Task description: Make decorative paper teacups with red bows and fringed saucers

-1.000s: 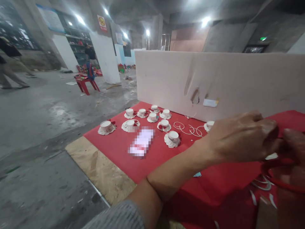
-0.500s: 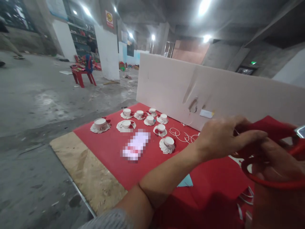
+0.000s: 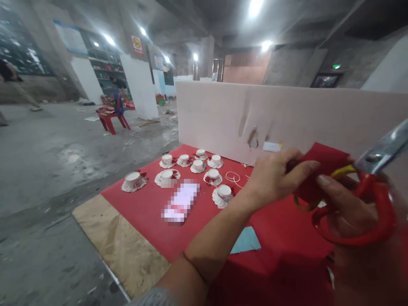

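Note:
My left hand [image 3: 276,176] pinches a small folded red piece [image 3: 323,163]; whether it is cloth or paper I cannot tell. My right hand [image 3: 353,212] carries scissors [image 3: 371,163] with red handles hooked around the hand, blades pointing up and to the right, away from the red piece. The right thumb and fingers also touch the red piece's near edge. Both hands are raised above the red-covered table [image 3: 140,206]. Below my left forearm lies a light blue square piece [image 3: 247,240].
Several small white hat-shaped items [image 3: 222,195] with lacy brims and red bits stand on the table. Near them are a blurred-out phone-like rectangle [image 3: 181,202] and white cord loops [image 3: 232,176]. A tall pale board [image 3: 210,110] borders the back. A red stool [image 3: 110,119] stands on the floor.
My hands have shifted left and the red piece shows more fully. The scissors have swung up, so their pivot and blades are visible. The view has tilted slightly.

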`<state>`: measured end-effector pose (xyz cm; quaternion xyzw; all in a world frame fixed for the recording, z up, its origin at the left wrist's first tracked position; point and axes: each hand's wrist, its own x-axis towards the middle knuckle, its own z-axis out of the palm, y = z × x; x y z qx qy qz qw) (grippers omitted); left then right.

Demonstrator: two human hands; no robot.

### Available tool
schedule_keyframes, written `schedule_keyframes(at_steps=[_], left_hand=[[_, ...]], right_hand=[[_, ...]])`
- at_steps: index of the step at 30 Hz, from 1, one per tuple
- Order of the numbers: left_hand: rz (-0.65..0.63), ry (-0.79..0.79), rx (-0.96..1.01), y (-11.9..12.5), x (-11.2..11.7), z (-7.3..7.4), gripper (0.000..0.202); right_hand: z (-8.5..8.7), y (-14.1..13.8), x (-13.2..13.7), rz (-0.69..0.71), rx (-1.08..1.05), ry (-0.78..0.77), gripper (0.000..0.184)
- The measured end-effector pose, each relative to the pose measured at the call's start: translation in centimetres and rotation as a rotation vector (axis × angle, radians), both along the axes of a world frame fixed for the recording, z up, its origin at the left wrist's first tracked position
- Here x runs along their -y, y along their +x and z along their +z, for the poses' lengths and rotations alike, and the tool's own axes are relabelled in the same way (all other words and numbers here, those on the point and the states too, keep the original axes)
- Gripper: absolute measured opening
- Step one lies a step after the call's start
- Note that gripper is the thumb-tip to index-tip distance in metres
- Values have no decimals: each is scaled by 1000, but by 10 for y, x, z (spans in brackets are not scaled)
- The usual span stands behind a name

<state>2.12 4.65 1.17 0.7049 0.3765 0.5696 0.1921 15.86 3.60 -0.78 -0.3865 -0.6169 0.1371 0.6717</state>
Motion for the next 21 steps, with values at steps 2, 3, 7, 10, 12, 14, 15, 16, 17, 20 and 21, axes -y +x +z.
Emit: schedule_keyframes(at_steps=[2, 3, 7, 10, 12, 14, 15, 16, 17, 20, 21], left_hand=[[63, 27, 50, 0, -4, -1, 30], [96, 42, 80, -1, -5, -1, 30], [195, 62, 185, -9, -9, 0, 35], [210, 21, 241, -18, -10, 1, 40], [218, 20, 259, -24, -11, 1, 39], [232, 30, 278, -30, -11, 1, 38], [236, 30, 289, -32, -10, 1, 37], [239, 28, 301, -34, -9, 1, 37], [242, 24, 312, -35, -7, 2, 37], [273, 22, 359, -37, -2, 5, 39], [283, 24, 379, -36, 0, 6, 40]], right_hand=[[2, 0, 1, 71, -76, -74, 26], [3, 1, 1, 114, -121, -106, 25], [2, -1, 0, 284, -273, -228, 27], [-2, -8, 2, 437, -276, -327, 33], [-6, -17, 5, 515, -287, -402, 37], [-10, -27, 10, 581, -291, -466, 38], [-12, -33, 13, 604, -281, -486, 38], [-13, -37, 15, 623, -265, -500, 37], [-14, -42, 18, 630, -251, -507, 38], [-17, -52, 25, 588, -227, -512, 42], [-17, -55, 26, 573, -215, -508, 44]])
